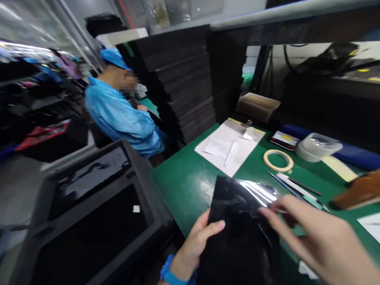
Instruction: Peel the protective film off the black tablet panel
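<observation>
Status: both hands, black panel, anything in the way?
Left hand gripping black panel at its left edge. Right hand at upper right edge, grip unclear. Pens and tape beyond, none on panel.

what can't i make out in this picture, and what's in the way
All in the head view:
Most fingers of the left hand: hidden behind the glossy black panel.
The panel's near end: cut off by the bottom edge.
Exact grip of the right hand: too blurred.
Any writing on the paper slip: too small, blurred.
</observation>
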`<state>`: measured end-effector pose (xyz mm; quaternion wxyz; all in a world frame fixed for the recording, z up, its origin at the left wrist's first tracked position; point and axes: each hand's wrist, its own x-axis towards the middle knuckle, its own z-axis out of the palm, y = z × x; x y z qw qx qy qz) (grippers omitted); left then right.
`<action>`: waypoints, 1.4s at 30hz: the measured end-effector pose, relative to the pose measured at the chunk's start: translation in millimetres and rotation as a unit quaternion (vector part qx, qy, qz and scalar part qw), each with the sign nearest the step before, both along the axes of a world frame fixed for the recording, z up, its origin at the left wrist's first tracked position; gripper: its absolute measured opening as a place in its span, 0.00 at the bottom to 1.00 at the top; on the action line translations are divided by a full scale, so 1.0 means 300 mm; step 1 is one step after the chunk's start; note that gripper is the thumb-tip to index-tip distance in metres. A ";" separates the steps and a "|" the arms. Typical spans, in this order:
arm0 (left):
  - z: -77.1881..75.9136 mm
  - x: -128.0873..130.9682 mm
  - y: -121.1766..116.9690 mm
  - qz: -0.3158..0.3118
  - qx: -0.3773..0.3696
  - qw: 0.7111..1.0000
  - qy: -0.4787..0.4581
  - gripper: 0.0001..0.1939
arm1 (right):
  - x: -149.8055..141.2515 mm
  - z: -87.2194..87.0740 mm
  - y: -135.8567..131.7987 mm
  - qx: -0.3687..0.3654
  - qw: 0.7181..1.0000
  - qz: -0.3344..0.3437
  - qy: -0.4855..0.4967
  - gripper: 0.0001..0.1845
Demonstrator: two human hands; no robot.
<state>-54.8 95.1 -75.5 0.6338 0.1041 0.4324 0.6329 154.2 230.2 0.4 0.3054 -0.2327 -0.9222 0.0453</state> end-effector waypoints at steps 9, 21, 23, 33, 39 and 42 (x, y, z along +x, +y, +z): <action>0.018 0.036 -0.014 0.008 -0.002 0.998 0.070 0.20 | -0.152 -0.106 -0.188 0.114 0.992 0.047 -0.032 0.22; 0.017 0.027 -0.006 -0.041 0.011 0.996 0.074 0.23 | -0.005 -0.089 0.099 0.151 0.984 -0.087 -0.047 0.22; 0.022 0.025 -0.007 -0.040 0.005 0.997 0.062 0.23 | 0.036 -0.085 0.123 0.134 0.980 -0.139 -0.042 0.23; -0.013 0.023 -0.017 0.117 -0.105 0.988 0.004 0.19 | 0.036 -0.147 -0.090 0.015 0.983 -0.178 0.028 0.21; -0.083 -0.028 -0.032 0.159 -0.188 0.969 -0.015 0.12 | 0.045 -0.223 -0.109 0.061 0.985 -0.161 -0.005 0.21; -0.072 -0.034 -0.018 0.165 -0.189 0.966 -0.062 0.09 | 0.100 -0.241 -0.087 0.095 0.978 -0.183 -0.031 0.21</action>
